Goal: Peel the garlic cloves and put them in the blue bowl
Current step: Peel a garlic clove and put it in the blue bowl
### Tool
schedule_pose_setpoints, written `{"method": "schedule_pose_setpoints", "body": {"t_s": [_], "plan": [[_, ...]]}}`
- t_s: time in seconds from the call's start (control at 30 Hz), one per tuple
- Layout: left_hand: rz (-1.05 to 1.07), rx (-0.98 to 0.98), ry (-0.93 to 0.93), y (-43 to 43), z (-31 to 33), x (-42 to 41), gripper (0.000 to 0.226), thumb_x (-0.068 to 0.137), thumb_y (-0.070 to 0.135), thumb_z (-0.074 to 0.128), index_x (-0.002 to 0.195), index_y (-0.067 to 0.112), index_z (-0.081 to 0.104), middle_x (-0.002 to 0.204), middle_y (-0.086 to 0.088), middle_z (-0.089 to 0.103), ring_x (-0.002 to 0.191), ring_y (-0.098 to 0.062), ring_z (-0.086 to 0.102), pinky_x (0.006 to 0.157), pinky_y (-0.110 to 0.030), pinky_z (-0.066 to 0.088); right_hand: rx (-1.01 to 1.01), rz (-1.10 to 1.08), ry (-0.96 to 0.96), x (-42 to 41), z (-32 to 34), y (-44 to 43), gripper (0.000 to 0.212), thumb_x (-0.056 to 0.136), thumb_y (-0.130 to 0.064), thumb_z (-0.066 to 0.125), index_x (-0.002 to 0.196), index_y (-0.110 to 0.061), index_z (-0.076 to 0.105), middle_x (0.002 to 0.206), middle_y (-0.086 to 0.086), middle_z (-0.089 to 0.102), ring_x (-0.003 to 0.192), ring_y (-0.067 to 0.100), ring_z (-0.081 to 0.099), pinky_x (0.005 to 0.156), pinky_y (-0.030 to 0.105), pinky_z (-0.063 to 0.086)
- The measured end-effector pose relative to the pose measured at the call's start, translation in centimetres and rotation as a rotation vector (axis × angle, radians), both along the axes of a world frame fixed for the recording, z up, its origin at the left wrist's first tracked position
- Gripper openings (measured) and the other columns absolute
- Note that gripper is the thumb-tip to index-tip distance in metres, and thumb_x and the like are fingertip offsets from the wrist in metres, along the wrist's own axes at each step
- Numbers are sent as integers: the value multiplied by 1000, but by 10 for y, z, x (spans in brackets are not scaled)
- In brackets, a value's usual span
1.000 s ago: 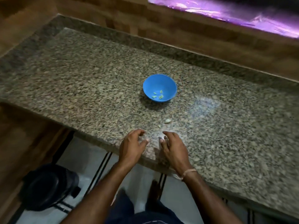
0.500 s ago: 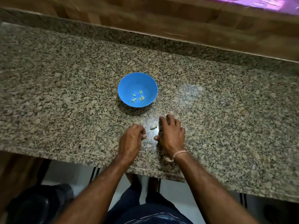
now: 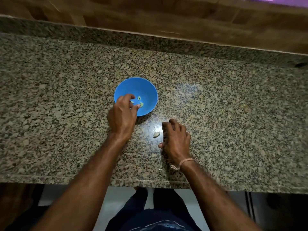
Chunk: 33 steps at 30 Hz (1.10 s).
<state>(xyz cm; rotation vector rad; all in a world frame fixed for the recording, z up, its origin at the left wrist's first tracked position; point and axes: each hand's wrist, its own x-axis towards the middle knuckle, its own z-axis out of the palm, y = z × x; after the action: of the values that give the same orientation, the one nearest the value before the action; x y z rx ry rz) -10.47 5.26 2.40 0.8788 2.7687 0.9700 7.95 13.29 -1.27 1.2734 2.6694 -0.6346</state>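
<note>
The blue bowl (image 3: 146,84) stands in the middle of the granite counter, with several small peeled garlic cloves (image 3: 139,98) inside. My left hand (image 3: 121,117) reaches over the bowl's near-left rim. Its fingers are curled and apart above the cloves, and I see nothing pinched between them. One pale garlic clove (image 3: 156,134) lies on the counter below and right of the bowl. My right hand (image 3: 176,140) rests palm-down just right of that clove, fingertips on the stone, holding nothing visible.
The speckled granite counter (image 3: 233,114) stretches wide on both sides. Its front edge (image 3: 150,183) runs just before my body. A raised granite lip and a wooden wall (image 3: 166,17) close off the back.
My left hand has moved from beside the loose clove up over the bowl's rim. The right hand has stayed near the clove on the counter. The camera has moved closer.
</note>
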Motion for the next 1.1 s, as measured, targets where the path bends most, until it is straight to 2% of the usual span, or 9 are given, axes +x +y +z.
{"method": "schedule_pose_setpoints", "body": {"t_s": [0.13, 0.2, 0.3, 0.4, 0.5, 0.6, 0.67, 0.83, 1.1], "plan": [[-201, 70, -36, -20, -8, 48, 14, 97, 28, 71, 109, 21, 68, 97, 7, 65, 76, -10, 63, 60, -24, 42, -2, -12, 26, 0, 0, 2, 86, 76, -30, 87, 148, -34, 41, 164, -4, 28, 143, 23, 28, 111, 45, 26], [-307, 32, -117, -26, -28, 75, 22, 98, 31, 69, 119, 24, 65, 106, 6, 63, 86, -12, 65, 64, -30, 51, 5, 0, 38, 1, -2, 4, 87, 76, -33, 88, 149, -34, 41, 163, -4, 29, 142, 23, 29, 110, 44, 27], [-327, -16, -159, -19, -56, 92, 32, 97, 23, 70, 128, 24, 63, 113, 3, 57, 95, -18, 63, 70, -39, 56, 23, 57, 43, 7, -5, 8, 86, 80, -38, 85, 152, -34, 38, 165, -2, 28, 143, 24, 28, 111, 45, 29], [-301, -5, -155, -9, -65, 92, 25, 95, 7, 71, 119, 16, 71, 105, 0, 62, 91, -15, 62, 71, -29, 52, -13, 99, 57, 14, -8, 9, 84, 86, -41, 79, 156, -33, 35, 169, -3, 22, 149, 24, 23, 118, 46, 22], [-22, 168, -561, -7, -63, 98, 21, 98, 13, 69, 118, 17, 74, 108, 1, 73, 93, -11, 68, 81, -28, 56, -126, 64, 218, 24, -13, 13, 69, 88, -31, 80, 150, -33, 49, 163, -5, 39, 146, 20, 34, 121, 50, 28], [208, 440, -1204, -8, -51, 105, 22, 103, 9, 62, 122, 14, 71, 101, -9, 77, 87, -17, 68, 76, -32, 55, -490, -164, 623, 34, -5, 14, 43, 89, -10, 79, 129, -23, 70, 129, -7, 69, 118, 12, 65, 100, 46, 56], [217, 606, -1383, -9, -39, 115, 21, 103, 5, 57, 118, 12, 70, 102, -9, 77, 86, -15, 70, 71, -25, 57, -673, -247, 731, 38, 8, 14, 31, 90, -9, 78, 120, -19, 75, 115, -6, 75, 105, 14, 72, 92, 44, 61], [186, 775, -1382, -11, -18, 134, 20, 101, 0, 55, 112, 10, 68, 98, -4, 78, 87, -8, 72, 71, -20, 58, -745, -222, 858, 42, 26, 17, 16, 91, -13, 79, 107, -13, 77, 109, 1, 76, 99, 20, 74, 85, 44, 63], [173, 785, -1264, -11, -10, 147, 29, 85, 16, 72, 114, 13, 76, 110, -16, 77, 102, -22, 72, 84, -25, 61, -536, -61, 856, 53, 43, 22, 12, 87, -14, 82, 97, -13, 75, 101, -5, 68, 93, 15, 69, 78, 27, 58]]}}
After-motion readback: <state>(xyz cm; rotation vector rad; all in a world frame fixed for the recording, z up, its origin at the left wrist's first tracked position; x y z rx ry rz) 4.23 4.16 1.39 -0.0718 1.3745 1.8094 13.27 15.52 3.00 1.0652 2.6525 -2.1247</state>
